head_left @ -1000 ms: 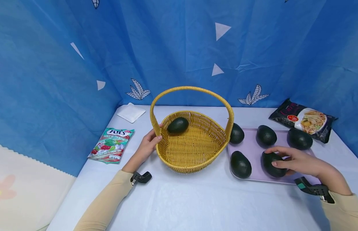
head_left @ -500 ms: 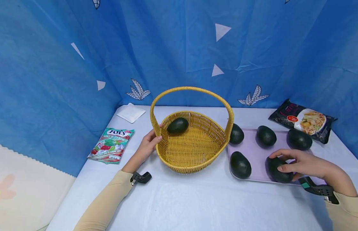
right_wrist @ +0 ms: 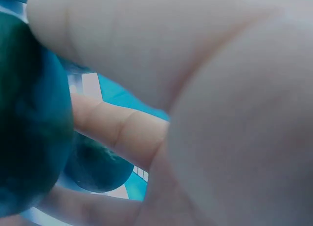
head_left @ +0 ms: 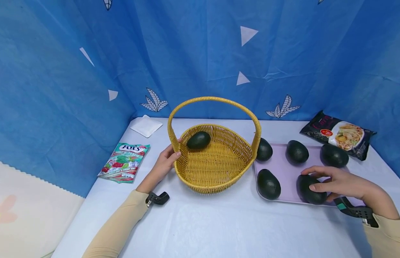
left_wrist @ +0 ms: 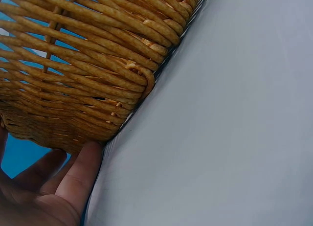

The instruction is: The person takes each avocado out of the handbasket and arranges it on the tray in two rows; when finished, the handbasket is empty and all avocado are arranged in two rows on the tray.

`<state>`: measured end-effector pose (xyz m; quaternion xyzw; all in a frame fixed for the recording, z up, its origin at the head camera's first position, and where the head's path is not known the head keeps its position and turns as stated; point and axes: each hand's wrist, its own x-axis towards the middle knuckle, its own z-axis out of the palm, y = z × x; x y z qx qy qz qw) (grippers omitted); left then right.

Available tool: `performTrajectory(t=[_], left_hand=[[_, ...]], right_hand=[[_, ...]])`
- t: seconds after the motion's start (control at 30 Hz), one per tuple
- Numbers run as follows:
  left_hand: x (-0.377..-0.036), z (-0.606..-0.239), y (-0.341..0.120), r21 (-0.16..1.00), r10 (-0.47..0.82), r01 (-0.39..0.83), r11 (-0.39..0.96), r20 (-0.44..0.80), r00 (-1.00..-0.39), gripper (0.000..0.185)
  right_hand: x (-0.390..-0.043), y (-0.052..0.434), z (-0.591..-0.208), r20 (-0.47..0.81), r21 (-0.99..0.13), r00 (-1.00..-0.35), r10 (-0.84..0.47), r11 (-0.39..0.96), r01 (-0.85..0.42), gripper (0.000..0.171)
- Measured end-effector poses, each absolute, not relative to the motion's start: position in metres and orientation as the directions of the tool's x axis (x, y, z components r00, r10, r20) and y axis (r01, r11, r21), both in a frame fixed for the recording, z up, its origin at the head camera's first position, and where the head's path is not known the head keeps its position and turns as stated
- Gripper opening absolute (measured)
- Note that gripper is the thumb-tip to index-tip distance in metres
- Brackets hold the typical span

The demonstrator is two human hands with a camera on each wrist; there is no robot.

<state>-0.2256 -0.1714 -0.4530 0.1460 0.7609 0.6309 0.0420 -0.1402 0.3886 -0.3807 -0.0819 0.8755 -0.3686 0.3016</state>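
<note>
A yellow wicker basket with a tall hoop handle stands mid-table, and one dark green avocado lies in its back left. My left hand holds the basket's left rim by the handle's foot; in the left wrist view its fingers press the woven wall low down. On the right, my right hand grips an avocado at the front of a lilac tray, thumb on the near side. The right wrist view shows that avocado close up, fingers round it.
Several more avocados, among them a front-left one and a back-middle one, lie on the tray. Behind it is a black noodle packet. Left of the basket are a green Fox's candy bag and a white square packet.
My right hand and the avocado in it have shifted slightly right and toward me on the tray, mostly in the first half second. The left hand and basket stay put.
</note>
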Motion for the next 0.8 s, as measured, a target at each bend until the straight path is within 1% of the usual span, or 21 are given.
performTrajectory(t=[0.53, 0.63, 0.8], left_hand=[[-0.226, -0.451, -0.171, 0.976, 0.274, 0.159, 0.152, 0.113, -0.955, 0.056], [-0.225, -0.45, -0.17, 0.977, 0.273, 0.153, 0.151, 0.108, -0.956, 0.056], [-0.224, -0.45, -0.17, 0.977, 0.276, 0.152, 0.153, 0.105, -0.956, 0.056]], right_hand=[[-0.138, 0.386, -0.374, -0.405, -0.667, -0.848, -0.341, 0.745, 0.019, 0.06], [-0.136, 0.385, -0.372, -0.356, -0.652, -0.871, -0.339, 0.758, -0.029, 0.058], [-0.133, 0.379, -0.369, -0.212, -0.603, -0.918, -0.336, 0.784, -0.148, 0.052]])
